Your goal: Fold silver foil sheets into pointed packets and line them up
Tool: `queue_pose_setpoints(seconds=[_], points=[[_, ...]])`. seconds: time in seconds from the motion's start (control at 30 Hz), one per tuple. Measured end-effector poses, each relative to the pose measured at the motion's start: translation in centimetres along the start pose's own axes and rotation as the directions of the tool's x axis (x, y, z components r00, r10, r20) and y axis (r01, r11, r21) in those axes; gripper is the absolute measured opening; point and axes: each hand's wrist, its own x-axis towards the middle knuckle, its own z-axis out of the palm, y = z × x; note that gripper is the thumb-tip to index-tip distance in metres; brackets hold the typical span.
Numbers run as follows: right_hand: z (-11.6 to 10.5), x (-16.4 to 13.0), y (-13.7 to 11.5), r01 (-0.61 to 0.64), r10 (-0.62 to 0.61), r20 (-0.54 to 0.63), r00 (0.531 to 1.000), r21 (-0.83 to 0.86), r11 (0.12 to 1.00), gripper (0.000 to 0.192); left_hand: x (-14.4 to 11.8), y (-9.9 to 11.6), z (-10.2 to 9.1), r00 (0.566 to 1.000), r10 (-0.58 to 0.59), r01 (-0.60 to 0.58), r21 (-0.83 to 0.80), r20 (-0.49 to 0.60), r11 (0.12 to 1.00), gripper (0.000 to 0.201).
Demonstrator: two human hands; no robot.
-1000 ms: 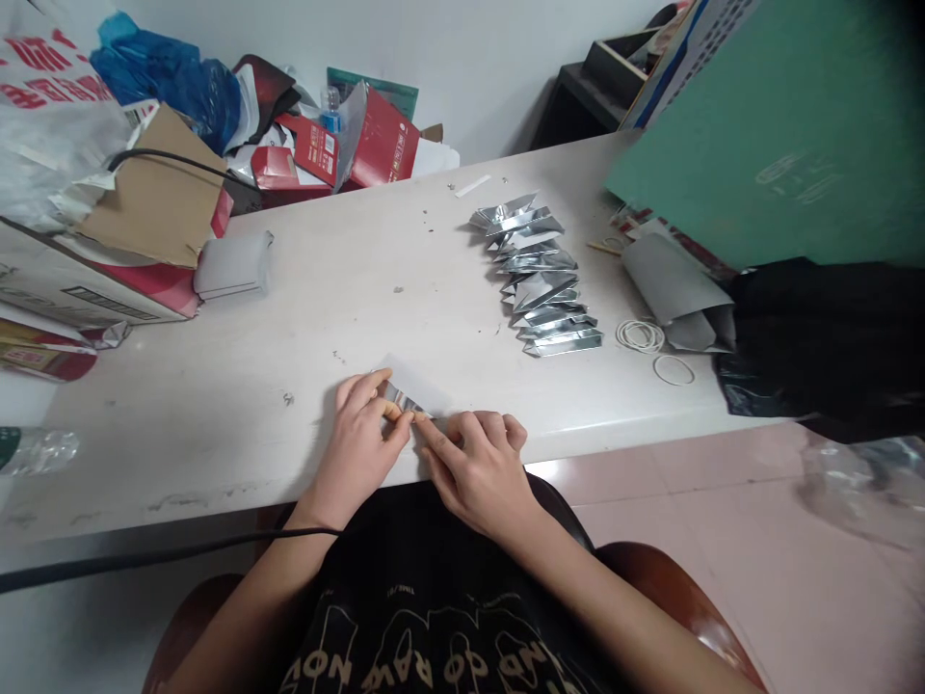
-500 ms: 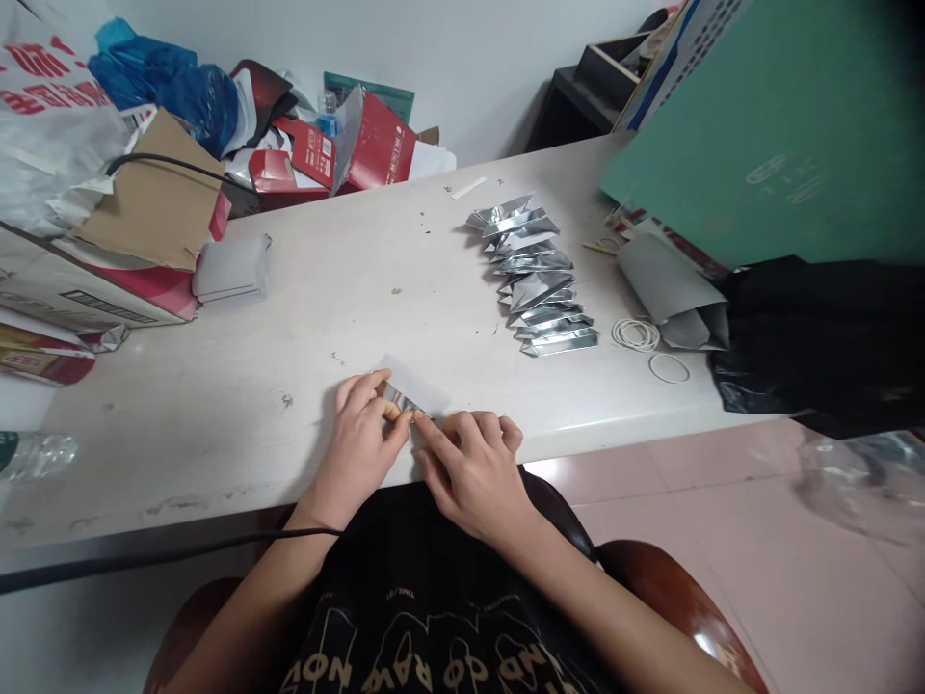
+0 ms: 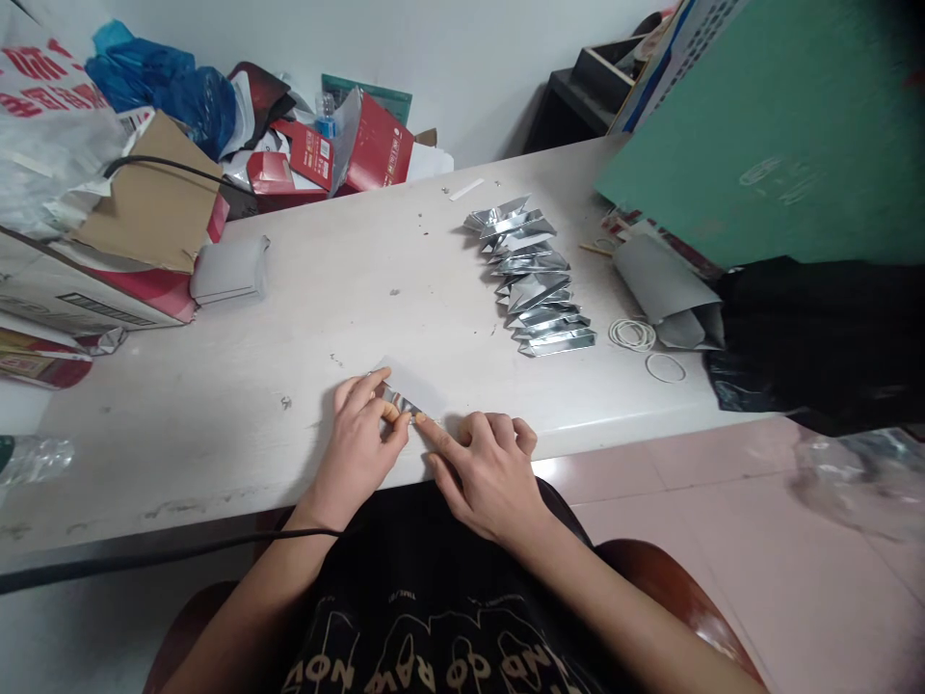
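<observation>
A sheet of silver foil paper lies at the table's front edge, its near side folded over with the shiny face showing. My left hand is closed on it, fingertips on the folded strip and the left corner. The index finger of my right hand is stretched out, its tip touching the fold beside the left thumb. That hand's thumb is apart and the other fingers bend loosely over the table, holding nothing. To the right, a row of folded silver foil pieces overlaps on the tabletop.
White rubber bands lie near a rolled grey sheet and a black bag. A stack of grey paper sits by a carton at the left. A clear bottle lies at the left edge. A green board leans at the right.
My right hand has slid slightly to the right, its index finger straighter and its thumb farther from the foil paper. My left hand stays in place on the sheet.
</observation>
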Motion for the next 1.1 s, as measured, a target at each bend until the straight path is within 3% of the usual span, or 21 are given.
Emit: queue_pose_setpoints(seconds=[0.23,0.4,0.57,0.7,0.93,1.0,1.1], points=[[-0.7,-0.6,1.6,0.027,-0.025,0.026,0.999,-0.078,0.997,0.043,-0.1,0.0,-0.1,1.0,-0.006,0.006,-0.013,0.014,1.0,0.022],[-0.9,-0.3,1.4,0.099,-0.096,0.026,0.995,-0.142,0.985,0.043,-0.5,1.1,-0.3,0.992,0.126,-0.122,0.128,-0.024,0.984,0.008],[-1.2,0.4,1.7,0.187,-0.177,0.068,0.982,-0.181,0.966,0.045,-1.4,1.8,-1.1,0.95,0.309,-0.311,0.284,0.056,0.907,0.035],[-1.4,0.7,2.1,0.215,-0.196,0.126,0.973,-0.163,0.963,0.045,-2.3,1.3,-2.2,0.958,0.258,-0.281,0.241,0.123,0.929,0.045],[-1.5,0.6,2.3,0.27,-0.252,0.123,0.96,-0.163,0.949,0.048,-4.0,0.0,-3.0,0.991,0.085,-0.101,0.17,0.098,0.98,0.049],[-1.7,0.8,2.6,0.28,-0.264,0.121,0.957,-0.146,0.949,0.049,-4.2,0.0,-3.1,0.989,0.096,-0.114,0.174,0.108,0.978,0.047],[-1.9,1.8,3.7,0.277,-0.265,0.147,0.953,-0.072,0.958,0.048,-3.8,0.1,-3.4,0.967,0.201,-0.226,0.169,0.154,0.959,0.04]])
